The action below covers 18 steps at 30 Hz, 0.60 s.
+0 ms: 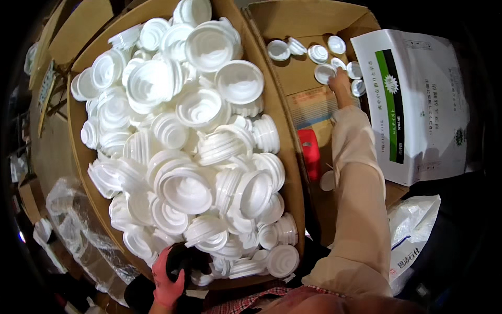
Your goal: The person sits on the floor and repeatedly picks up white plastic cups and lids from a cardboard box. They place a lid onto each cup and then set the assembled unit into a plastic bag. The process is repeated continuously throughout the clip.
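My right hand [340, 85], at the end of a cream sleeve, reaches far into the cardboard box on the right. Its fingertips are closed at a small white plastic lid [339, 64]. Another round lid [324, 74] lies just left of those fingers, with several more loose around them. In a pink glove with black parts, my left hand [170, 275] is at the near edge of the large carton on the left. It sits beside the heaped white ridged plastic lids [185, 189]; dark shadow hides its fingers, so what it holds, if anything, cannot be told.
The large carton's wall [278, 121] stands against the smaller box [308, 15]. Inside the smaller box lie a red object [309, 154] and a lone lid [328, 180]. A white printed carton [418, 110] overlaps its right side. Clear plastic wrap [78, 225] lies at left, a white bag [413, 230] at lower right.
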Each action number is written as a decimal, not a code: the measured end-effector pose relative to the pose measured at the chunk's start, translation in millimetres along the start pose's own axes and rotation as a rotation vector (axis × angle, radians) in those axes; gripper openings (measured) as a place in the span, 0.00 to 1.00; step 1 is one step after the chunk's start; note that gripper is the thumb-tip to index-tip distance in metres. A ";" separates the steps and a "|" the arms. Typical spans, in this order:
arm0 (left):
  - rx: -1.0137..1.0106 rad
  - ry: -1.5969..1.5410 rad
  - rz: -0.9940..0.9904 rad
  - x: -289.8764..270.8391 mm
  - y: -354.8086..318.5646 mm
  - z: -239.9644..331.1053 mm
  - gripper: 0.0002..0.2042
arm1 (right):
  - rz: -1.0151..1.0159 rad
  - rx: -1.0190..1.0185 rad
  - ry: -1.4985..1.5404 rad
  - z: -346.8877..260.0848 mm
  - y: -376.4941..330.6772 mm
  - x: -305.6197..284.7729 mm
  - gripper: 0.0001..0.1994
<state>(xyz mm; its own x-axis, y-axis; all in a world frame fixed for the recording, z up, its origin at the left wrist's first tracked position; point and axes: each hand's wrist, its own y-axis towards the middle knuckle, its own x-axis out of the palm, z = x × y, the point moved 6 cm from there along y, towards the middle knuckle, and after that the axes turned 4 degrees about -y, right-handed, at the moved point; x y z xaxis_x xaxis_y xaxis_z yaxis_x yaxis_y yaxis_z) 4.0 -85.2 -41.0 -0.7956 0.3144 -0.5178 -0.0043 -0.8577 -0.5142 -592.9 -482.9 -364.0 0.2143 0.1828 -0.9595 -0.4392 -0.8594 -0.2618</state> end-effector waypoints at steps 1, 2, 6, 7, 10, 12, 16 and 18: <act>0.041 0.011 0.045 1.7 -0.1 7.7 0.27 | 0.035 -0.026 0.108 10.4 -6.0 3.0 0.37; 0.017 0.004 0.047 -2.4 0.4 11.9 0.27 | 0.073 -0.048 0.230 10.8 -20.8 -0.6 0.33; 0.044 -0.050 0.031 3.7 -0.7 6.0 0.29 | 0.103 -0.515 0.741 -44.0 -94.8 -86.6 0.31; 0.028 -0.071 0.048 3.4 -5.6 5.7 0.30 | -0.014 -0.638 0.837 -86.5 -136.1 -133.2 0.30; 0.069 0.029 0.243 3.4 -34.7 -21.8 0.31 | -0.386 -0.863 1.117 -178.8 -247.7 -242.3 0.25; 0.094 -0.040 0.328 -3.7 -32.5 -17.8 0.28 | -0.342 -0.790 1.060 -170.8 -240.5 -273.7 0.22; 0.032 -0.395 0.393 -5.5 -1.5 15.8 0.22 | -0.346 -0.264 0.851 -74.5 -123.4 -204.2 0.23; 0.034 -0.302 0.382 -6.7 2.8 12.7 0.21 | -0.163 -0.293 0.297 -2.3 -58.1 -127.0 0.33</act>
<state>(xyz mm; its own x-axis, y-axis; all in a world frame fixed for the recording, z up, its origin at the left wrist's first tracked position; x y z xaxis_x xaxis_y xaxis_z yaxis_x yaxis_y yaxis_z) 1.6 -94.9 -30.4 -0.8841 -0.1535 -0.4415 0.3068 -0.9031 -0.3005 -592.6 -457.3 -226.8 0.5204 0.2187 -0.8254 -0.1225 -0.9375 -0.3257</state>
